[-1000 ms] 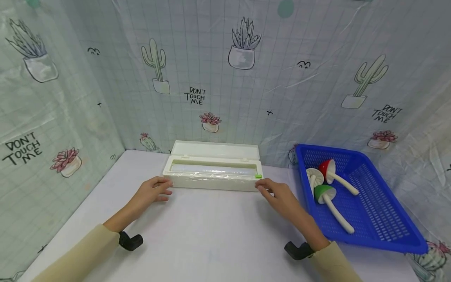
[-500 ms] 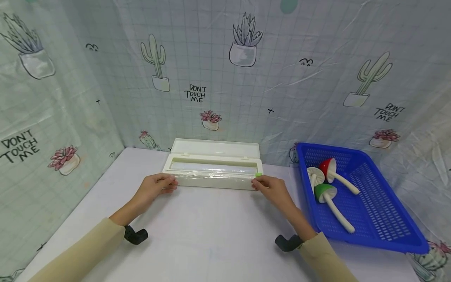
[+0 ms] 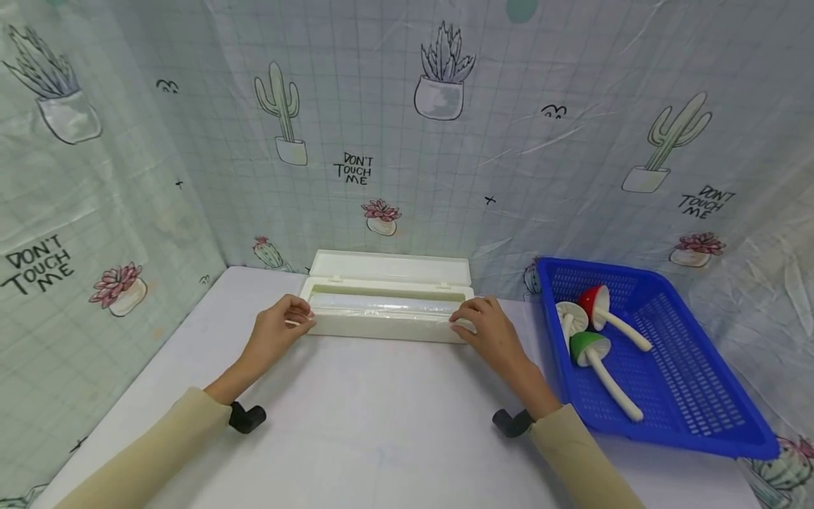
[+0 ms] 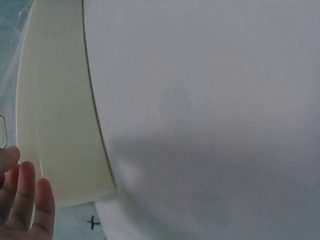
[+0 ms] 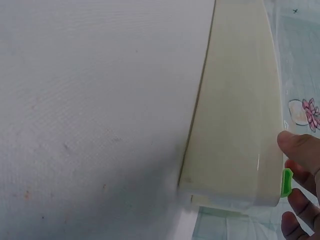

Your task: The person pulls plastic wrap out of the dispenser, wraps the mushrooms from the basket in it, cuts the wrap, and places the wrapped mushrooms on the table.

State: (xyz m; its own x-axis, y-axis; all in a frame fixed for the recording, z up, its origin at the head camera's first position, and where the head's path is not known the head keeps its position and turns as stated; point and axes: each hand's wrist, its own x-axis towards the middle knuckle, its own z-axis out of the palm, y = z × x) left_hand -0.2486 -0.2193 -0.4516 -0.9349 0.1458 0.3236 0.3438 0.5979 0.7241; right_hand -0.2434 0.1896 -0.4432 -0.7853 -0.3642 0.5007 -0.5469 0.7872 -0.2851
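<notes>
One white box (image 3: pixel 381 328), long axis left-to-right, film (image 3: pixel 381 305) between both hands' nearly closed fingers (image 3: pixel 297 305) (image 3: pixel 469 312).

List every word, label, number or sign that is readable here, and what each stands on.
"DON'T TOUCH ME": left part of the cactus-print backdrop in the head view.
"DON'T TOUCH ME": middle of that backdrop.
"DON'T TOUCH ME": its right part.
Small cross marks, like "x" or "+": also printed on the backdrop.
No readable lettering or numbers show on the cling-film dispenser or the blue basket.
</notes>
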